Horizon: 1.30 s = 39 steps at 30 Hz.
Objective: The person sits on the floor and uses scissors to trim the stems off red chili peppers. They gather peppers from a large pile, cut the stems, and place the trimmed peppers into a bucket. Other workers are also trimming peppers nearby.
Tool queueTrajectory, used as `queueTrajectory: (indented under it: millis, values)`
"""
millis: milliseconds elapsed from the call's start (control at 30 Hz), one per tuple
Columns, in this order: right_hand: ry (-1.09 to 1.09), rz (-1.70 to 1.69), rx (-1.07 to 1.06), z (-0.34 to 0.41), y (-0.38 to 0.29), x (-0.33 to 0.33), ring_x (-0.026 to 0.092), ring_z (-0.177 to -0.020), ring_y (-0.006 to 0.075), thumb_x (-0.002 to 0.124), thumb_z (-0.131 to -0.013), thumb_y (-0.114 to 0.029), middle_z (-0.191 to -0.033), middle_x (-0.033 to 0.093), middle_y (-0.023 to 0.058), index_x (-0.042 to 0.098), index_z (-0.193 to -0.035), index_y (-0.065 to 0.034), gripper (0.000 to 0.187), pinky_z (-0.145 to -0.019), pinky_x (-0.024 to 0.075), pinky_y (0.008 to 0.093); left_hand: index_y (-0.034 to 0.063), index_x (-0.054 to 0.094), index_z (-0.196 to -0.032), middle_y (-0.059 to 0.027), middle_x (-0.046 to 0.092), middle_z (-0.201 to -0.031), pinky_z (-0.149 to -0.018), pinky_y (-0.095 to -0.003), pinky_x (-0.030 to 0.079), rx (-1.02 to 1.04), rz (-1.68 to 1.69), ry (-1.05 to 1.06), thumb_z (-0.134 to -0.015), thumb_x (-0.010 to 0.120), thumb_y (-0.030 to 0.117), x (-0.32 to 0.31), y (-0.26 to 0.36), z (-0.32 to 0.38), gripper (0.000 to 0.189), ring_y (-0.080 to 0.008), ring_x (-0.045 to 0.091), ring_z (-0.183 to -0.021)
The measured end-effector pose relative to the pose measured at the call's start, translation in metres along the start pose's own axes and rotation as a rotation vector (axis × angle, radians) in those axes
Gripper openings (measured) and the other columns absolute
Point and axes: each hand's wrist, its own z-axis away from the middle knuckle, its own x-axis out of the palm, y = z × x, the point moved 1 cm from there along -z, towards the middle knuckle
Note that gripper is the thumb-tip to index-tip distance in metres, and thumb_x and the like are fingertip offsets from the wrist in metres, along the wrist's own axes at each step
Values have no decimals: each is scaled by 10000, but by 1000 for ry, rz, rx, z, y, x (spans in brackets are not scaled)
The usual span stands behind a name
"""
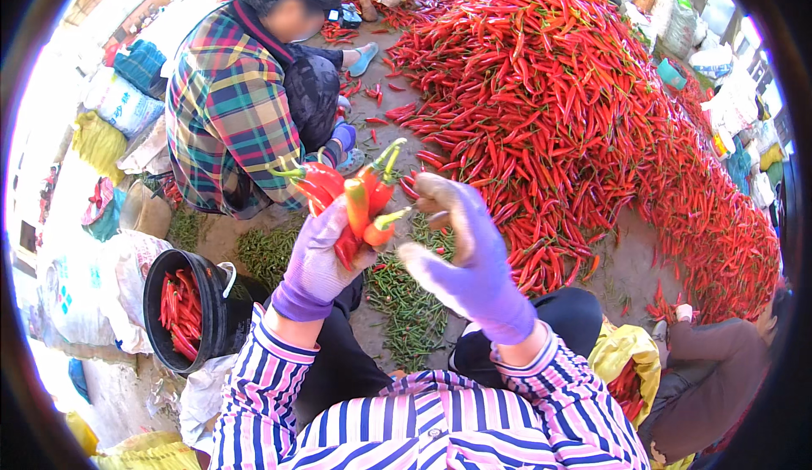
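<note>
My left hand (322, 265), in a purple and pale work glove, grips a bunch of red chili peppers (363, 206) upright. Their green stems point up and outward, and one pepper in front is orange. To the right of the bunch is my right hand (466, 257), gloved alike, its fingers curved and spread apart with nothing visible between them. A small gap separates its fingertips from the stems. Below both hands, cut green stems (409, 308) litter the ground between my knees.
A large heap of red chili peppers (539, 89) rises ahead and to the right. Left of me stands a black bucket (231, 324) part-filled with peppers. A person in a plaid jacket (238, 105) squats at the left; another person (710, 368) sits right, beside a yellow sack (634, 349).
</note>
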Motion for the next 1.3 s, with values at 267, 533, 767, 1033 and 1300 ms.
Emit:
queueTrajectory:
  millis: [267,533,767,1033,1300]
  values:
    - [618,-104,502,143,87,-168,538,-766,46,530,-933,-80,-882,606,2,625,-1072,0,186,-679,444,196,84,430,-1342,-107,566,-1226,-479,-246,422,-73,-18,-157,-868,600,372,-30,18,8,580,-196,590,-862]
    - [-6,715,1393,425,198,-109,614,-868,402,510,-857,-283,-930,635,236,565,-1007,-68,268,-781,482,496,43,316,-1392,-166,449,-1312,-505,-244,378,-95,-196,-117,-892,626,268,-54,22,-6,630,-174,450,-754]
    - [-198,923,1555,511,190,-45,632,-867,313,572,-824,-277,-899,625,146,528,-1076,-100,311,-713,488,457,58,359,-1385,-149,533,-1208,-490,-275,420,-300,-164,-90,-918,558,371,-46,15,-14,596,-203,496,-726]
    - [7,1164,1065,524,203,-40,638,-709,299,509,-852,-214,-713,633,128,618,-831,-81,174,-641,488,437,96,441,-1327,-126,584,-1161,-516,-252,452,-195,-188,90,-926,562,331,-24,-13,-11,481,-224,617,-845]
    - [-164,726,974,502,182,-47,634,-711,275,508,-866,-209,-748,644,140,631,-905,-55,200,-662,494,414,73,429,-1316,-127,612,-1093,-497,-232,452,-148,-187,145,-952,533,301,-14,-7,21,441,-225,634,-770]
